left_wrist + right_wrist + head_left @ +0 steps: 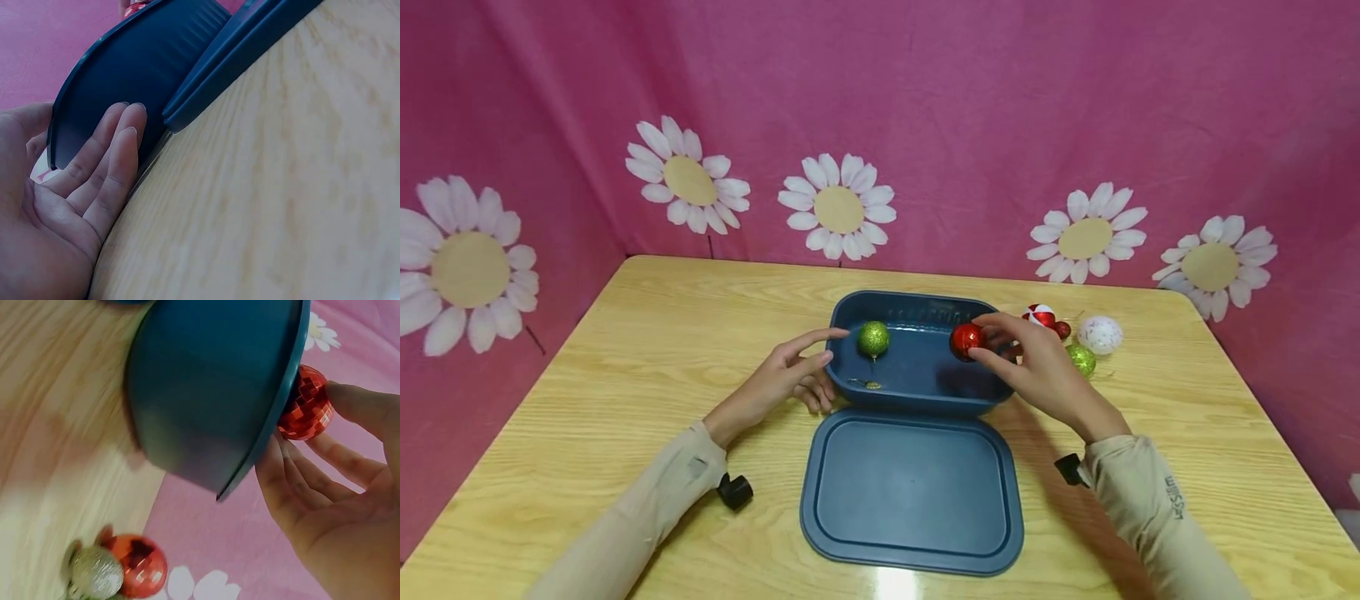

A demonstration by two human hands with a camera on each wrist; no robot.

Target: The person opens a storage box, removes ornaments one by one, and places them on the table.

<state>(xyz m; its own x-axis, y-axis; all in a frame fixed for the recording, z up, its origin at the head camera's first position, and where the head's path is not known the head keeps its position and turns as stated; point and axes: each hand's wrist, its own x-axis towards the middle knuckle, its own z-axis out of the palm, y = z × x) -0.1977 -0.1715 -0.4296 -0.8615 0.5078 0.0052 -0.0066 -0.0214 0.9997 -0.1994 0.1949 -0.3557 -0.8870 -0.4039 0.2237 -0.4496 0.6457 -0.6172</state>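
Observation:
A dark blue tub [917, 398] stands open mid-table, its lid [910, 492] lying flat in front of it. My right hand [988, 340] pinches a red faceted bauble [966, 340] over the tub's right rim; the right wrist view shows the bauble [305, 404] held at my fingertips beside the tub [212, 394]. A green glitter bauble [873, 338] is inside the tub on the left, with a small gold cap [872, 385] below it. My left hand [820, 352] is open, its fingers [109, 156] resting against the tub's outer wall [125, 69].
Right of the tub lie a red-and-white bauble [1039, 315], a small red one [1062, 330], a white one [1100, 334] and a green one [1081, 360]. Pink daisy-print cloth walls the table on the far side and both sides. Wooden tabletop [625, 358] stretches to the left.

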